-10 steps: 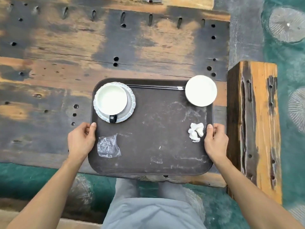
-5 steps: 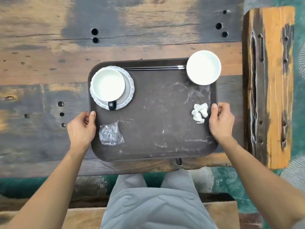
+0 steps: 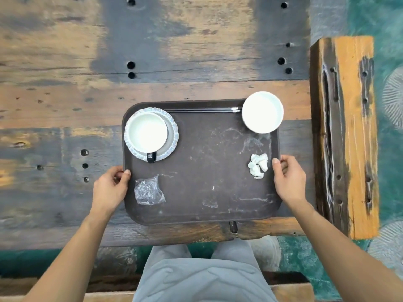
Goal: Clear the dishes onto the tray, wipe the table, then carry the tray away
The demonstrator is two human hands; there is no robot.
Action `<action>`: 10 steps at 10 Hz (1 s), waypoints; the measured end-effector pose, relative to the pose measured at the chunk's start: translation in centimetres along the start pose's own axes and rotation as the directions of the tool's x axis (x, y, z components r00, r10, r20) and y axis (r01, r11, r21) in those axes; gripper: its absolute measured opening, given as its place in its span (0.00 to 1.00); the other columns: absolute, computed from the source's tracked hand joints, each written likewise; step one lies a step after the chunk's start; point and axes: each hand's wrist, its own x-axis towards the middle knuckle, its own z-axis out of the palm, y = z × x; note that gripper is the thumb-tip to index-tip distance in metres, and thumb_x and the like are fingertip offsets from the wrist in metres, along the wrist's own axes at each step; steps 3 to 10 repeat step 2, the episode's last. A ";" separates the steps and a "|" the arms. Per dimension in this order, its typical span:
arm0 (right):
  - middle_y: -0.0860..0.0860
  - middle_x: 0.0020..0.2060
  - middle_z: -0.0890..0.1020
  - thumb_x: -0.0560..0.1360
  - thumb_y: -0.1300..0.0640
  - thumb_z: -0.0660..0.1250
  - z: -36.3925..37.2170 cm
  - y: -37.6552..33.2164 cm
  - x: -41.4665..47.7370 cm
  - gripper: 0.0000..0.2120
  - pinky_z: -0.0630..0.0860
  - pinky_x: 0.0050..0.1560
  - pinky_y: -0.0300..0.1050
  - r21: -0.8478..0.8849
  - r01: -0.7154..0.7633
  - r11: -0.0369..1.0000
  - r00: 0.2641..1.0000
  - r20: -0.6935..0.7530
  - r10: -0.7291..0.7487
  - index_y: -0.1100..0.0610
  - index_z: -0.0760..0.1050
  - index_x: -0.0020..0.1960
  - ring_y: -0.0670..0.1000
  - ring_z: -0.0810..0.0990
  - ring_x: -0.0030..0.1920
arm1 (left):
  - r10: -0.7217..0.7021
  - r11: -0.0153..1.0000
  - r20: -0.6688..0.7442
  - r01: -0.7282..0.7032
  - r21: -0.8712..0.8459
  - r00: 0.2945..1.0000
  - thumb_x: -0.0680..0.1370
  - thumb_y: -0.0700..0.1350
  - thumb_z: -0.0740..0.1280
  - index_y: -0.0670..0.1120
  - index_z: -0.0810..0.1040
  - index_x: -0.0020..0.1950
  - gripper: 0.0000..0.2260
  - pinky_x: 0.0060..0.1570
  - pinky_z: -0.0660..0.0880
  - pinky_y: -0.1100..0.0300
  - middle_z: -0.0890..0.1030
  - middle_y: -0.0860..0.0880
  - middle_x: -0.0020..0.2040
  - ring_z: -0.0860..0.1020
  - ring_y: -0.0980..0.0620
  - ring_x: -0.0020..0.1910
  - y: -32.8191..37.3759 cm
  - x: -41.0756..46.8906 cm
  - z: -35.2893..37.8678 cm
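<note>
No text, label or number can be read; a small pale mark on the mug's dark handle (image 3: 151,157) is too blurred to make out.

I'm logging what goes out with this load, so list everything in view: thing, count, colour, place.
tray: 1, dark brown, on the table's near edge, held at both sides
mug: 1, white with dark handle, on the saucer, tray's far left
saucer: 1, white with scalloped rim, under the mug
bowl: 1, white, tray's far right corner
chopsticks: dark with silver tips, count unclear, along the tray's far edge
crumpled tissue: 1, white, tray's right side
plastic wrapper: 1, clear, tray's near left
table: 1, weathered wood, under the tray
wooden bench: 1, orange-brown, right of the table
left hand: 1, gripping the tray's left rim
right hand: 1, gripping the tray's right rim
</note>
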 end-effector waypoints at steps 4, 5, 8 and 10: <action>0.55 0.40 0.82 0.78 0.60 0.70 -2.1 1.0 -5.7 0.07 0.76 0.47 0.51 0.017 -0.072 0.997 0.997 0.017 0.072 0.63 0.80 0.53 0.57 0.82 0.41 | -0.259 0.953 0.141 0.276 -0.122 0.956 0.80 0.45 0.70 0.47 0.80 0.53 0.04 0.53 0.79 0.45 0.83 0.48 0.42 0.83 0.39 0.49 -1.5 -4.8 -0.7; 0.55 0.40 0.82 0.78 0.60 0.70 -2.1 1.0 -5.7 0.07 0.76 0.47 0.51 0.017 -0.072 0.997 0.997 0.017 0.072 0.63 0.80 0.53 0.57 0.82 0.41 | -0.259 0.953 0.141 0.276 -0.122 0.956 0.80 0.45 0.70 0.47 0.80 0.53 0.04 0.53 0.79 0.45 0.83 0.48 0.42 0.83 0.39 0.49 -1.5 -4.8 -0.7; 0.55 0.40 0.82 0.78 0.60 0.70 -2.1 1.0 -5.7 0.07 0.76 0.47 0.51 0.017 -0.072 0.997 0.997 0.017 0.072 0.63 0.80 0.53 0.57 0.82 0.41 | -0.259 0.953 0.141 0.276 -0.122 0.956 0.80 0.45 0.70 0.47 0.80 0.53 0.04 0.53 0.79 0.45 0.83 0.48 0.42 0.83 0.39 0.49 -1.5 -4.8 -0.7; 0.55 0.40 0.82 0.78 0.60 0.70 -2.1 1.0 -5.7 0.07 0.76 0.47 0.51 0.017 -0.072 0.997 0.997 0.017 0.072 0.63 0.80 0.53 0.57 0.82 0.41 | -0.259 0.953 0.141 0.276 -0.122 0.956 0.80 0.45 0.70 0.47 0.80 0.53 0.04 0.53 0.79 0.45 0.83 0.48 0.42 0.83 0.39 0.49 -1.5 -4.8 -0.7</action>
